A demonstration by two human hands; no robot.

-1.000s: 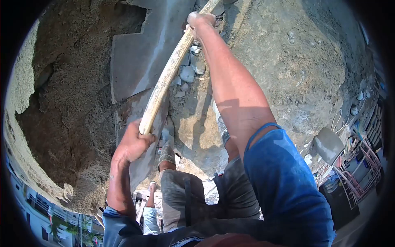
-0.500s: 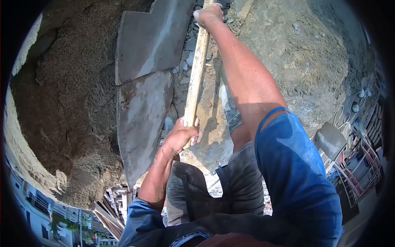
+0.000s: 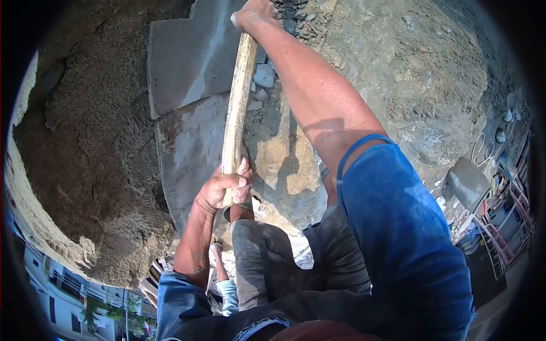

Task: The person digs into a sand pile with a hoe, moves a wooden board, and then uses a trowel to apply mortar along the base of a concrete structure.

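Observation:
A long, pale wooden tool handle (image 3: 238, 102) runs up through the middle of the view, leaning slightly to the right at its top. Near its lower end my left hand (image 3: 227, 184) is closed, fingers wrapped around the wood. Farther up, at the top edge of the view, my right hand (image 3: 256, 14) grips the same handle with the arm stretched out. Whatever the far end of the handle carries is out of view. Behind the handle lie worn grey boards (image 3: 190, 62), with broken grey stones (image 3: 264, 75) beside them.
A big mound of brown sand (image 3: 102, 125) rises on the left. Greyish damp material (image 3: 432, 85) spreads on the right. A grey shovel-like blade (image 3: 468, 183) stands near pink metal frames (image 3: 512, 213) at the far right. Another person's arm (image 3: 219, 264) shows low, beside my left arm.
Both hands and the handle have shifted left in the view, with the right hand higher. The handle now covers part of the boards. Another person's arm has come into view below.

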